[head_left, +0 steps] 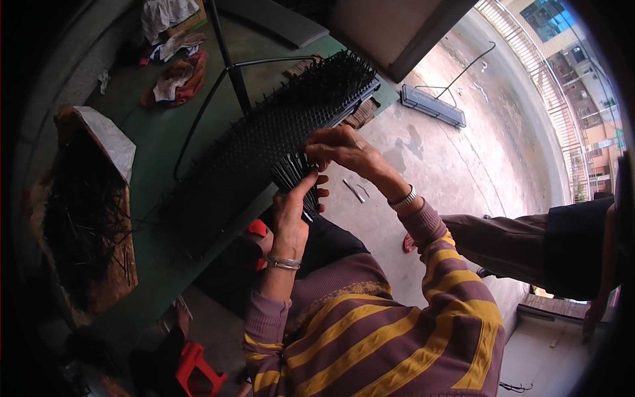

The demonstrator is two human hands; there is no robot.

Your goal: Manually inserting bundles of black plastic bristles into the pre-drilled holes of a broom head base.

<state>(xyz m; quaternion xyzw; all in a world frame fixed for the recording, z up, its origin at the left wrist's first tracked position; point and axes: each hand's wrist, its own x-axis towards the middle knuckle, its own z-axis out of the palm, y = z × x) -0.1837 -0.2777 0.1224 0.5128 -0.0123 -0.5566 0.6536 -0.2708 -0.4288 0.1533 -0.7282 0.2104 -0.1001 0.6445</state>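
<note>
A bundle of black sticks [289, 173] is clamped in the left hand [293, 206], near the black holed rack [254, 144]. At the bundle's upper end the right hand [344, 151] is curled; whether anything is pinched cannot be told. The rack's near side is followed by a green table's edge [228, 231]; right of the rack, pale floor [390, 175] is spread.

Rack [264, 135] on tbl. [149, 218] — box [112, 135] (w/ rods [83, 225] in) to its L.

Two hands [291, 215], one black bundle [289, 173], one perforated tray [264, 137]
</note>
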